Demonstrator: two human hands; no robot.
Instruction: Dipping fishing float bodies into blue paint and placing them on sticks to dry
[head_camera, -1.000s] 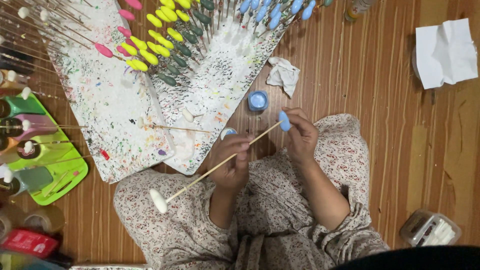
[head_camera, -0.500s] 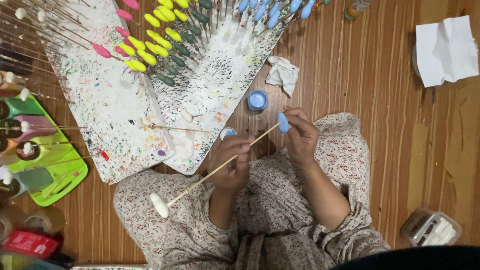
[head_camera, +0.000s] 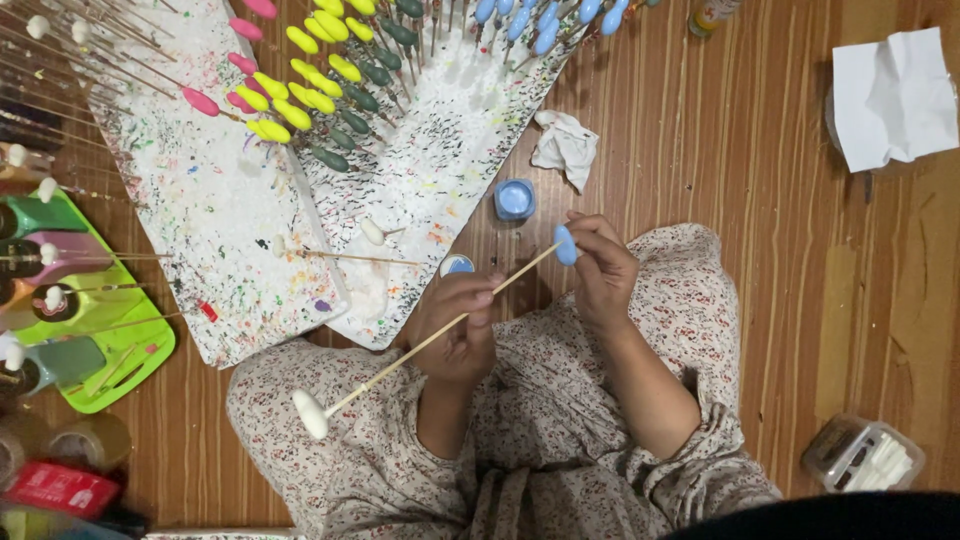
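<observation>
Left hand (head_camera: 458, 325) is pinched shut on a thin wooden skewer (head_camera: 430, 336), fingers curled round the middle of the shaft. Skewer runs diagonal, low left to upper right, over the lap. White oval bead (head_camera: 310, 413), matte, on the low end, above the floral knee. Blue oval bead (head_camera: 565, 244), glossy wet-looking, on the upper end. Right hand (head_camera: 602, 270) has fingertips closed around the blue bead; cannot tell if a brush is in there, too small.

Small open pot of light blue paint (head_camera: 516, 199), round, sits on the floor just above the hands. Blue lid (head_camera: 457, 265) lies just beside the left hand's knuckles. Crumpled white rag (head_camera: 566, 147) near the pot. Floor (head_camera: 760, 200) is striped wood grain, warm brown.

Two white boards (head_camera: 220, 220), flat, speckled all over with paint flecks, hold rows of skewers stuck in with oval beads: pink (head_camera: 201, 101), yellow (head_camera: 290, 110), dark green (head_camera: 360, 120), blue (head_camera: 545, 30). Lime green plastic tray (head_camera: 120, 345) at left with bottles and white-tipped sticks. Folded white paper (head_camera: 890, 95) upper right. Clear plastic box (head_camera: 862, 457) lower right. Floral fabric (head_camera: 560, 430), soft, small print, covers the legs.

Versus a second ago: white end has dropped lower and left, skewer turned slightly; blue bead and right hand barely moved. The rest is unchanged.
</observation>
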